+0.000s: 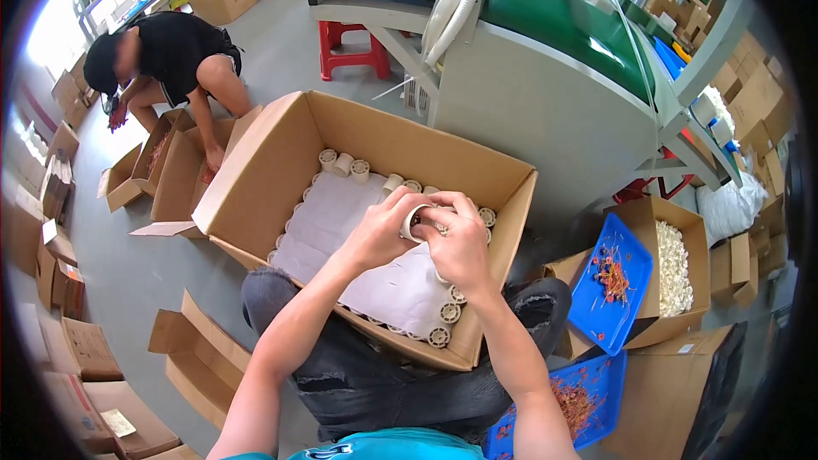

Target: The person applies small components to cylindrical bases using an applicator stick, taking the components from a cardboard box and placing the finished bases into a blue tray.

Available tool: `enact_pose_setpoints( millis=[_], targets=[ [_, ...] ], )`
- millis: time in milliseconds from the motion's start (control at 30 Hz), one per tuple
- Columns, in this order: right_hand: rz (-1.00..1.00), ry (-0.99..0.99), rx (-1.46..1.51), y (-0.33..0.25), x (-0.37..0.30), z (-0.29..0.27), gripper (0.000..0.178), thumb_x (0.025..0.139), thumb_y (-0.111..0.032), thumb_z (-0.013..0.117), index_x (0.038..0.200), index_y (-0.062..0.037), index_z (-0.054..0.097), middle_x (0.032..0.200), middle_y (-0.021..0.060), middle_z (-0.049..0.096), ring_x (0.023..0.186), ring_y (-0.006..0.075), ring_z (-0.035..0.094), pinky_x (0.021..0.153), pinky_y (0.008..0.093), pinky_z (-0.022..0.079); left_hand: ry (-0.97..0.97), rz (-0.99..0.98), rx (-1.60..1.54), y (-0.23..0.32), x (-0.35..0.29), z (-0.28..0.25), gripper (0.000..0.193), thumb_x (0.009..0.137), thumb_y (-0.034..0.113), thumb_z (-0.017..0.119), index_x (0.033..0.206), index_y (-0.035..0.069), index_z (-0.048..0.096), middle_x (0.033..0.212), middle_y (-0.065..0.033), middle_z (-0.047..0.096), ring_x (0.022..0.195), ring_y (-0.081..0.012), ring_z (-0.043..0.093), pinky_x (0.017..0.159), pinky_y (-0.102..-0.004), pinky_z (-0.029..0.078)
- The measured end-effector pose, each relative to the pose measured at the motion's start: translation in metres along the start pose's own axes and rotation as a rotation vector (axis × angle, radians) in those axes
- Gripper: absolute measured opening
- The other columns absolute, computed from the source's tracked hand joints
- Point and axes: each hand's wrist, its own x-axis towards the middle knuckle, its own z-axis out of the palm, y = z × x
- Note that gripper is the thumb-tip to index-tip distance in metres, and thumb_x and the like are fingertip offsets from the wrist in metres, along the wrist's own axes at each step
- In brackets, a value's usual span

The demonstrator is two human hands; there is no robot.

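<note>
My left hand [385, 228] is wrapped around a white plastic cylinder [408, 226], its round open end turned toward my right hand. My right hand [461, 245] is closed at that open end, thumb and fingertips against its rim. Whether a smaller piece sits between those fingers is hidden. Both hands are above a large open cardboard box [256, 192] between my knees. A pale paper sheet [328, 221] lies inside it, with more white cylinders [360, 170] standing or lying along the sheet's edges.
On my right are two blue trays [603, 324] with thin red and orange wires, and a carton of small cream parts [673, 268]. A green-topped workbench [562, 34] stands ahead, near a red stool [351, 55]. At the far left a co-worker [183, 55] crouches over open cartons.
</note>
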Motion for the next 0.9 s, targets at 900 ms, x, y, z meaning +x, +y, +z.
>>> enact_pose_setpoints(
  millis=[900],
  targets=[
    [-0.067,0.069,0.074,0.015,-0.01,0.024,0.011,0.072,0.0,0.07,0.082,-0.0041,0.074,0.09,0.0094,0.062,0.079,0.0263,0.063,0.071,0.0385,0.052,-0.063,-0.018,0.044,-0.004,-0.008,0.002,0.051,0.064,0.001,0.079,0.107,0.008,0.053,0.102,-0.0113,0.06,0.09,-0.0356,0.063,0.068,-0.0421,0.052]
  ],
)
